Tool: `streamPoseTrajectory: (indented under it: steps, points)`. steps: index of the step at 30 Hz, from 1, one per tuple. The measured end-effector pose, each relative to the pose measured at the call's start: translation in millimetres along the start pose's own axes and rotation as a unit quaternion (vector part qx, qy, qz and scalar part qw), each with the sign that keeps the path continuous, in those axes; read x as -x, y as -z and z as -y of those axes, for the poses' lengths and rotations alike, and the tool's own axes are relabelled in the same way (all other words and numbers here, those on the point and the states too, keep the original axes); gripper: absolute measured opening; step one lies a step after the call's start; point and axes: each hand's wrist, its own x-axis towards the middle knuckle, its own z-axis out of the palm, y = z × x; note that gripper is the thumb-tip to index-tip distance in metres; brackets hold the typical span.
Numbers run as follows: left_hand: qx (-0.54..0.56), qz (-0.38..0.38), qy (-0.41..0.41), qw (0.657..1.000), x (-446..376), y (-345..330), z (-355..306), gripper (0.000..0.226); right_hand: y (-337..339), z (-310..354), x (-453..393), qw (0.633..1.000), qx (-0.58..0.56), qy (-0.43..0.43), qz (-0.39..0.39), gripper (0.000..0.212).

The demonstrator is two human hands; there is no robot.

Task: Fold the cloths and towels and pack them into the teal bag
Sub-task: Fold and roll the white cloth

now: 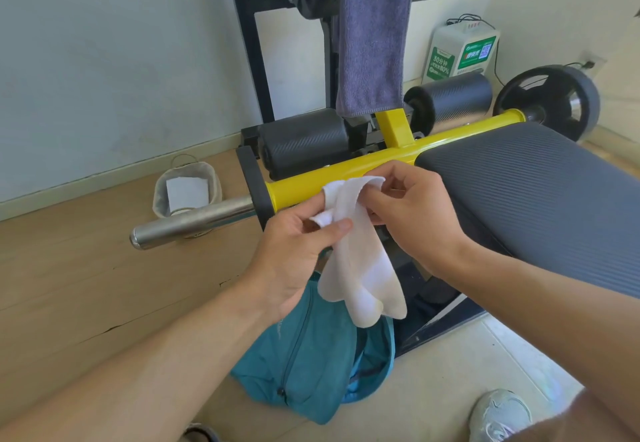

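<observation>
Both hands are holding a small white cloth [360, 254] up in the air: the left hand [294, 261] is pinching its upper left edge between thumb and fingers, while the right hand [412, 213] is pinching the top right corner, so the rest is hanging down between them. The teal bag [311, 365] is lying open on the floor directly below the hands, and a purple towel [372, 36] is hanging well above and beyond them.

Both forearms are bare; no sleeves visible. A light grey laced sneaker [500, 414] is worn, at five o'clock in frame.
</observation>
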Motion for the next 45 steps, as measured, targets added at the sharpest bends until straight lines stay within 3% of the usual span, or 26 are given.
streamPoseTrajectory:
  steps: [3,8,11,13,17,21,24,32,45]
  points:
    - [0.092,-0.049,0.037,0.994,-1,0,-5,0.051,0,5,2,0.998,-0.050,-0.027,0.012,0.010]
    - [0.214,-0.048,0.110,0.969,-2,3,-15,0.058,1,5,6,0.999,0.033,0.014,0.036,0.015]
    - [0.235,-0.020,0.125,0.964,-4,7,-17,0.036,1,3,7,0.997,0.035,0.023,0.062,0.015]
    - [0.216,-0.017,0.119,0.969,-6,9,-17,0.032,2,4,7,0.996,0.029,0.034,0.077,0.017]
    - [0.155,-0.072,0.090,0.981,-7,12,-18,0.055,1,4,8,0.994,0.022,0.044,0.099,0.018]
    - [0.132,-0.108,0.093,0.981,-6,12,-17,0.029,0,4,9,0.992,0.038,0.048,0.113,0.009]
    - [0.116,-0.087,0.089,0.985,-5,10,-18,0.014,1,4,9,0.991,0.059,0.057,0.106,0.006]
    - [0.029,0.002,0.040,0.999,0,4,-19,0.032,5,5,7,0.992,0.095,0.061,0.062,0.012]
    - [-0.151,0.033,-0.004,0.988,2,13,-17,0.036,10,7,5,0.987,0.134,0.054,0.073,0.013]
